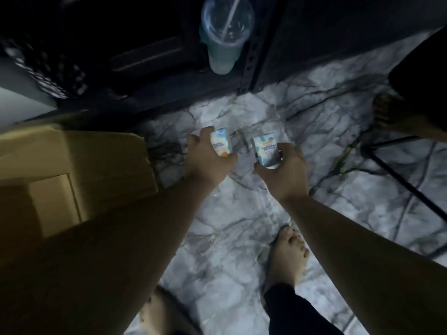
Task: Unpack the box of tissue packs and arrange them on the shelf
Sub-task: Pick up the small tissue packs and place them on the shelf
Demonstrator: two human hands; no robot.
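Observation:
My left hand grips a small tissue pack, white and blue with an orange patch. My right hand grips a second tissue pack, white with a teal pattern and printed text. Both packs are held upright, side by side, above the marble floor. The brown cardboard box stands at my left, beside my left forearm; its inside is not visible. The dark shelf runs across the top of the view, just beyond the two packs.
A clear plastic cup with a dome lid and straw stands on the shelf by a slotted metal upright. A dark patterned item lies at the shelf's left. Black cables cross the floor at right. My bare feet are below.

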